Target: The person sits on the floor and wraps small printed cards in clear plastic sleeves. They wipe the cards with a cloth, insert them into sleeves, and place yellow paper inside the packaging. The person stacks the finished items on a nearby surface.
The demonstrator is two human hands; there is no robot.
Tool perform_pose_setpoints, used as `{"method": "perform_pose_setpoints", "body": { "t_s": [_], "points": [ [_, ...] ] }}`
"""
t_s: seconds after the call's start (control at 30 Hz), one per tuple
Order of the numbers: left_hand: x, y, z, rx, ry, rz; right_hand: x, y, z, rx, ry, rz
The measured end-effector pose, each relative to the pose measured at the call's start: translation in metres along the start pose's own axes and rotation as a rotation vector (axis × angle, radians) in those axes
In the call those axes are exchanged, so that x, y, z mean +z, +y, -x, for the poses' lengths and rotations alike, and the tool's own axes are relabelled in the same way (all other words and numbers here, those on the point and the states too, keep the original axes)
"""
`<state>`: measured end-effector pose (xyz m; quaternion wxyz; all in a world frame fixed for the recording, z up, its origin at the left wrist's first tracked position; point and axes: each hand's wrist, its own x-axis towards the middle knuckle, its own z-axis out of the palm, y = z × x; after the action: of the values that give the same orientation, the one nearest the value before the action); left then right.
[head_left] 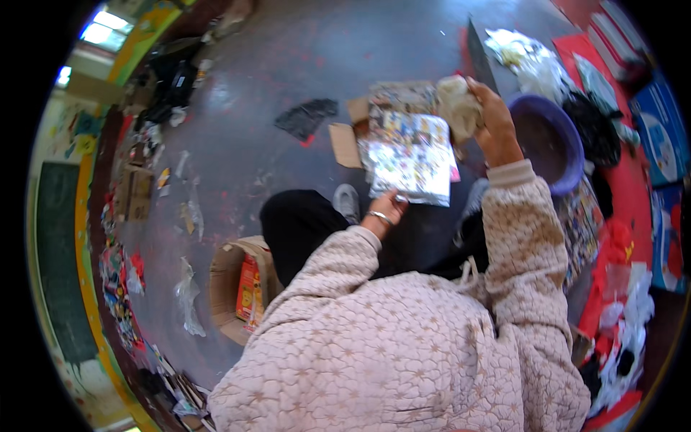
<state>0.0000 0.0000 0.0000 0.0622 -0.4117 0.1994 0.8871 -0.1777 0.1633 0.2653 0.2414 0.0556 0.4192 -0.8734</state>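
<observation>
A sheet of colourfully printed paper (412, 155) hangs between my two hands above my lap. My left hand (389, 206), a bangle on its wrist, pinches the sheet's lower edge. My right hand (494, 122) is raised and closed around a crumpled pale wad of paper (458, 106) at the sheet's upper right corner. Both arms wear a pink quilted jacket. My dark trousers and a grey shoe (348, 201) show below the sheet.
A purple plastic basin (568, 144) sits right of my raised hand. Flattened brown cardboard (345, 144) lies on the grey floor ahead. An open carton (241, 288) with red-and-yellow packets stands at my left. Piles of paper, bags and red mats crowd the right side; scraps line the left wall.
</observation>
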Motion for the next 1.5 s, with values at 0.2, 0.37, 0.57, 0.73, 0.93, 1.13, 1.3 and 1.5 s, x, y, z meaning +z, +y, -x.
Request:
{"method": "perform_pose_setpoints", "body": {
  "t_s": [0.2, 0.37, 0.57, 0.73, 0.93, 1.13, 1.3, 1.5],
  "points": [
    [0.036, 0.017, 0.034, 0.189, 0.091, -0.178, 0.014, 0.002, -0.004, 0.017, 0.020, -0.027],
    [0.041, 0.022, 0.044, 0.102, 0.003, -0.182, 0.008, 0.009, -0.015, 0.019, 0.027, -0.035],
    [0.064, 0.049, 0.073, 0.207, -0.023, -0.291, 0.006, 0.018, -0.024, 0.037, 0.008, -0.035],
    [0.110, 0.084, 0.121, 0.245, -0.137, -0.494, 0.018, 0.011, -0.013, 0.059, 0.070, -0.099],
    [0.118, 0.120, 0.125, 0.251, -0.302, -0.561, 0.012, 0.013, -0.031, 0.041, 0.027, -0.146],
    [0.055, 0.098, 0.054, 0.001, -0.011, -0.396, 0.013, 0.024, -0.040, 0.020, 0.026, 0.066],
    [0.031, 0.090, 0.043, -0.002, -0.068, -0.396, 0.024, 0.036, -0.044, 0.001, 0.161, 0.147],
    [0.022, 0.087, 0.032, 0.023, -0.082, -0.436, 0.028, 0.087, -0.048, -0.159, 0.085, 0.698]
  ]
}}
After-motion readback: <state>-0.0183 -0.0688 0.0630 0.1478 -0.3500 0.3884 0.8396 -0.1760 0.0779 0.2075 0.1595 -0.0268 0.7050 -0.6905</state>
